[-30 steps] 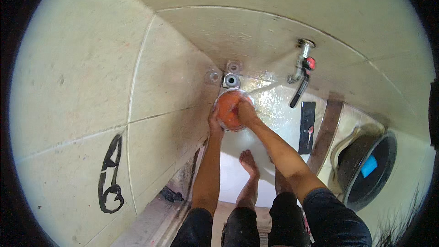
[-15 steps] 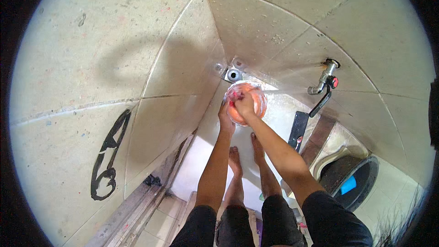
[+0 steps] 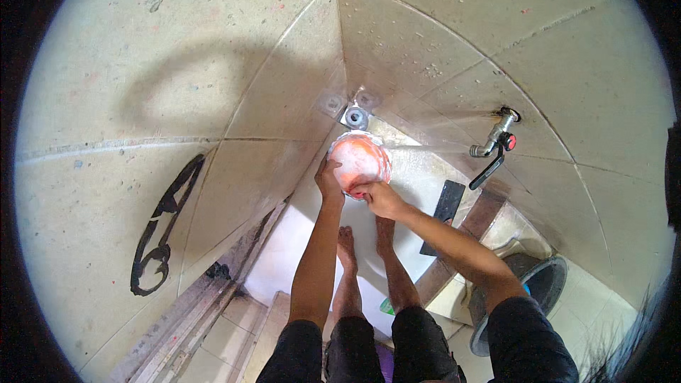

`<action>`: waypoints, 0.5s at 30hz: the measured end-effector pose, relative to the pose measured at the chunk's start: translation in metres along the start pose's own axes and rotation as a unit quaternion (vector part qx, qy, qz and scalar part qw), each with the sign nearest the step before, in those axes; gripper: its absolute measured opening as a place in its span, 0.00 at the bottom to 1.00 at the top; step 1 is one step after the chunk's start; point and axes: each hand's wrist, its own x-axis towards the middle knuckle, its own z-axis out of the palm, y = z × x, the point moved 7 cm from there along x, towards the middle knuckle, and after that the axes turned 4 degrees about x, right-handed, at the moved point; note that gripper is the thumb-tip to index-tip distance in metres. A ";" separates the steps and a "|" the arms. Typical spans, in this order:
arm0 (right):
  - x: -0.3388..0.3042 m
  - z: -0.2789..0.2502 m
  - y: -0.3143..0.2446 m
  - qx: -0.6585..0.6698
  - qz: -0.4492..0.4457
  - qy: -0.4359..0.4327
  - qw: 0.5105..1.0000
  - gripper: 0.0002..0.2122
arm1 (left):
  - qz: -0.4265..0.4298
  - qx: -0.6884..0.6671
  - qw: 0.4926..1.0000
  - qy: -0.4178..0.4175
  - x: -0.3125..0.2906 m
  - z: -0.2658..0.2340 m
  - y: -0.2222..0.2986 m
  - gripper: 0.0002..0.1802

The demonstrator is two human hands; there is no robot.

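A round orange bowl (image 3: 355, 159), wet and whitish inside with a pale, frothy rim, is in front of me. My left hand (image 3: 329, 179) grips its left side, thumb over the rim. At the near right edge of the bowl is my right hand (image 3: 379, 198), its fingers closed around a small pinkish-red thing (image 3: 359, 193) pressed against the rim. What kind of thing it is, I cannot make out. From the metal tap (image 3: 489, 143) on the right wall, a thin stream of water reaches the bowl's right side.
Beyond the bowl, a drain fitting (image 3: 356, 118) sits in the corner where two tiled walls meet. A dark flat strip (image 3: 444, 213) lies on the white floor to the right. Farther right a black tub (image 3: 550, 287) leans, partly behind my right arm. My bare feet (image 3: 347, 245) are below the bowl.
The bowl has tipped so that more of its inside faces me. My right hand has moved from over its middle to the near right rim. The left hand still holds the left side.
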 end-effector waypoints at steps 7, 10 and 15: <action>-0.010 -0.039 0.049 -0.266 -0.115 -0.147 0.946 0.21 | -0.050 0.126 0.990 0.034 -0.028 0.000 0.019 0.31; -0.002 -0.049 0.028 -0.331 -0.151 -0.084 0.928 0.22 | -0.083 0.095 0.992 0.008 -0.014 -0.020 0.004 0.23; -0.011 -0.048 0.000 -0.135 0.021 0.089 0.987 0.13 | -0.179 0.111 0.977 0.030 0.005 -0.054 -0.025 0.21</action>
